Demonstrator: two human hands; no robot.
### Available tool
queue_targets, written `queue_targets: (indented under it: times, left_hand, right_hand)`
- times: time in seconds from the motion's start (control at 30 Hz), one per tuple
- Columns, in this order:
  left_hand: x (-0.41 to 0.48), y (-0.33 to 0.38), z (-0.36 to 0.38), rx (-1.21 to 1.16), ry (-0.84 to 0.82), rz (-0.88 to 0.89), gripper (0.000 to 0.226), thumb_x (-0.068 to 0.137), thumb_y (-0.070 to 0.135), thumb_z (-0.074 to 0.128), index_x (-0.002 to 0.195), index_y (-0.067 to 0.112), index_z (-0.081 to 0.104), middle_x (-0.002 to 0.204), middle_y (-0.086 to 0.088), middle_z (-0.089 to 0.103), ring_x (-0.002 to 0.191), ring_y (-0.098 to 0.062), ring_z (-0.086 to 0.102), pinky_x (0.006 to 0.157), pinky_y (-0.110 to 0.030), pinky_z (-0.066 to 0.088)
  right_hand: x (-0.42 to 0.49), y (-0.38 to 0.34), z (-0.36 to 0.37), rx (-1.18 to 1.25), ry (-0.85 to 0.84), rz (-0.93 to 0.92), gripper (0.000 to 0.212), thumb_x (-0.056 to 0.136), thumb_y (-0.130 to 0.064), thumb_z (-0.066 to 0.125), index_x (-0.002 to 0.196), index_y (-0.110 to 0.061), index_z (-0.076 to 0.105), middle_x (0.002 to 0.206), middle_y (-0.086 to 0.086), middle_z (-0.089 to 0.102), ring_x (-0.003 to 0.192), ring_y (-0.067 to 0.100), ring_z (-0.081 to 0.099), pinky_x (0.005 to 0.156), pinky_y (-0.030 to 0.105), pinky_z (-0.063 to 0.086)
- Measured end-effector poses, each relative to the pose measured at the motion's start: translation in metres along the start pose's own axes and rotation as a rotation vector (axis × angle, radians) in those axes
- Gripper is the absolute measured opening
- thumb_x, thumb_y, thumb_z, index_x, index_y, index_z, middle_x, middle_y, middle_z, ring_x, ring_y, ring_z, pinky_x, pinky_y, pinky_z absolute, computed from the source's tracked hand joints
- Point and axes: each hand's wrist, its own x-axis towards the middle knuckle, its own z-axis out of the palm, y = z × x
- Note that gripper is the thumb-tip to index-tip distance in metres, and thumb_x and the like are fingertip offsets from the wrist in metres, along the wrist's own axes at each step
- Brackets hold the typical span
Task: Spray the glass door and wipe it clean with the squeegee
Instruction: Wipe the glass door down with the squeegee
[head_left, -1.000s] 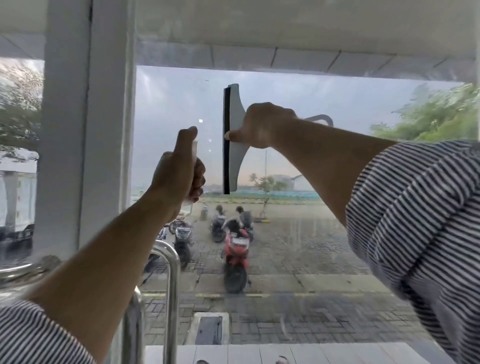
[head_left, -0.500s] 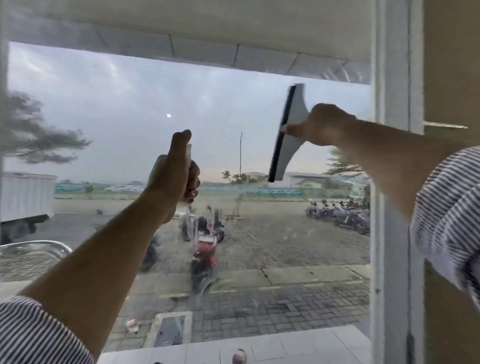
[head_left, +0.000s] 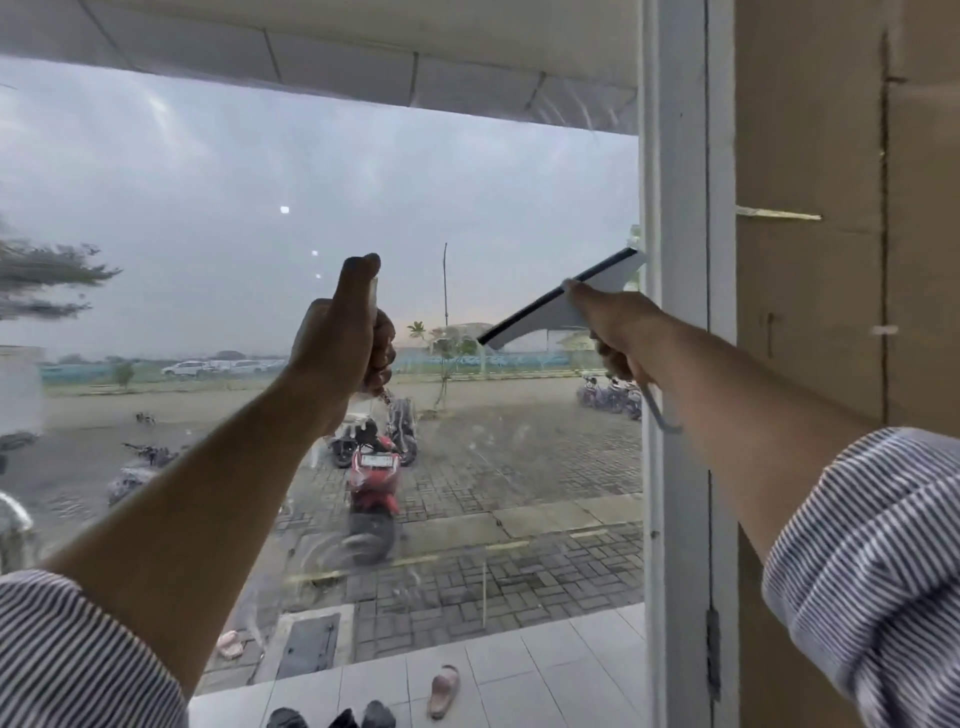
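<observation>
The glass door (head_left: 249, 156) fills the left and middle of the head view, with droplets and wet streaks low on the pane. My right hand (head_left: 615, 332) grips a white squeegee (head_left: 597, 293) by its handle. Its black blade lies slanted on the glass, and the upper end touches the white door frame (head_left: 675, 312). My left hand (head_left: 337, 332) is raised in front of the glass, fist closed with the thumb up. It grips a small pale object, apparently the spray bottle (head_left: 373, 301), of which only a thin edge shows.
Right of the frame stands a brown cardboard-like panel (head_left: 810, 364). A hinge (head_left: 712, 649) sits low on the frame. Through the glass I see a red motorbike (head_left: 374, 478) on paving, and sandals (head_left: 444, 691) on white tiles.
The squeegee has swept right across the glass to the frame and tilted from near upright to slanted, dropping a little. My view has panned right. My left hand keeps its pose.
</observation>
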Motion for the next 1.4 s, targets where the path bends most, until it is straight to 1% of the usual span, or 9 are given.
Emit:
queue_targets:
  times: [0.17, 0.3, 0.5, 0.67, 0.77, 0.97, 1.1, 1.3, 1.4]
  left_hand:
    - [0.0, -0.002, 0.005, 0.035, -0.031, 0.034, 0.061, 0.09, 0.057, 0.042, 0.043, 0.018, 0.039, 0.045, -0.004, 0.037, 0.041, -0.018, 0.031, 0.049, -0.028, 0.028]
    - [-0.001, -0.001, 0.004, 0.074, -0.041, 0.069, 0.061, 0.091, 0.055, 0.041, 0.043, 0.017, 0.038, 0.044, -0.003, 0.037, 0.04, -0.018, 0.031, 0.049, -0.027, 0.028]
    - [0.002, -0.001, -0.001, 0.088, -0.034, 0.096, 0.059, 0.091, 0.054, 0.041, 0.047, 0.015, 0.038, 0.045, -0.004, 0.036, 0.041, -0.018, 0.031, 0.048, -0.027, 0.028]
    - [0.002, -0.004, -0.006, 0.087, -0.036, 0.088, 0.06, 0.09, 0.055, 0.042, 0.044, 0.017, 0.038, 0.044, -0.003, 0.036, 0.041, -0.018, 0.03, 0.047, -0.027, 0.028]
    - [0.003, -0.001, -0.012, 0.084, -0.035, 0.093, 0.057, 0.085, 0.059, 0.042, 0.048, 0.016, 0.037, 0.045, -0.004, 0.036, 0.043, -0.018, 0.03, 0.05, -0.03, 0.028]
    - [0.003, 0.0, -0.021, 0.107, -0.024, 0.081, 0.059, 0.091, 0.057, 0.043, 0.048, 0.017, 0.039, 0.045, -0.004, 0.038, 0.042, -0.018, 0.032, 0.052, -0.029, 0.03]
    - [0.004, -0.006, -0.024, 0.151, -0.005, 0.073, 0.062, 0.096, 0.054, 0.049, 0.046, 0.017, 0.042, 0.043, -0.003, 0.04, 0.038, -0.017, 0.035, 0.046, -0.024, 0.033]
    - [0.002, -0.013, -0.031, 0.168, 0.022, 0.08, 0.06, 0.097, 0.05, 0.051, 0.05, 0.014, 0.042, 0.041, -0.003, 0.039, 0.037, -0.016, 0.034, 0.042, -0.021, 0.03]
    - [0.002, -0.013, -0.035, 0.173, 0.032, 0.103, 0.061, 0.097, 0.048, 0.05, 0.048, 0.013, 0.041, 0.041, -0.004, 0.038, 0.038, -0.017, 0.033, 0.042, -0.021, 0.03]
  right_hand:
    - [0.004, -0.043, 0.001, 0.165, 0.015, -0.099, 0.053, 0.089, -0.064, 0.055, 0.076, -0.012, 0.053, 0.06, 0.001, 0.044, 0.047, 0.013, 0.036, 0.047, 0.023, 0.032]
    - [0.015, -0.067, 0.003, 0.164, 0.002, -0.128, 0.055, 0.09, -0.066, 0.051, 0.077, -0.013, 0.051, 0.062, 0.002, 0.044, 0.049, 0.015, 0.036, 0.051, 0.025, 0.032]
    - [0.015, -0.059, 0.003, 0.217, 0.005, 0.016, 0.056, 0.095, -0.064, 0.045, 0.077, -0.012, 0.048, 0.058, 0.0, 0.041, 0.044, 0.012, 0.03, 0.046, 0.02, 0.028]
    - [0.007, -0.026, 0.024, 0.435, -0.042, 0.172, 0.058, 0.094, -0.068, 0.042, 0.076, -0.013, 0.048, 0.054, -0.002, 0.038, 0.041, 0.01, 0.027, 0.041, 0.016, 0.028]
    - [-0.004, -0.012, 0.043, 0.583, -0.059, 0.262, 0.061, 0.091, -0.072, 0.043, 0.065, -0.016, 0.043, 0.048, -0.002, 0.036, 0.033, 0.01, 0.025, 0.037, 0.014, 0.027]
    - [-0.013, -0.035, 0.026, 0.891, -0.031, 0.24, 0.049, 0.098, -0.056, 0.047, 0.07, -0.016, 0.044, 0.044, -0.005, 0.032, 0.037, 0.01, 0.027, 0.042, 0.016, 0.027]
    - [-0.001, -0.058, 0.018, 1.095, -0.055, 0.299, 0.051, 0.101, -0.041, 0.047, 0.059, -0.014, 0.041, 0.036, -0.002, 0.032, 0.026, 0.011, 0.027, 0.04, 0.012, 0.031]
    - [0.005, -0.049, 0.046, 1.143, -0.027, 0.359, 0.058, 0.099, -0.055, 0.043, 0.057, -0.014, 0.041, 0.037, -0.002, 0.031, 0.025, 0.011, 0.025, 0.041, 0.012, 0.027]
    - [0.002, -0.044, 0.062, 1.168, -0.031, 0.388, 0.053, 0.102, -0.05, 0.035, 0.06, -0.017, 0.037, 0.035, -0.002, 0.028, 0.024, 0.011, 0.022, 0.039, 0.012, 0.025]
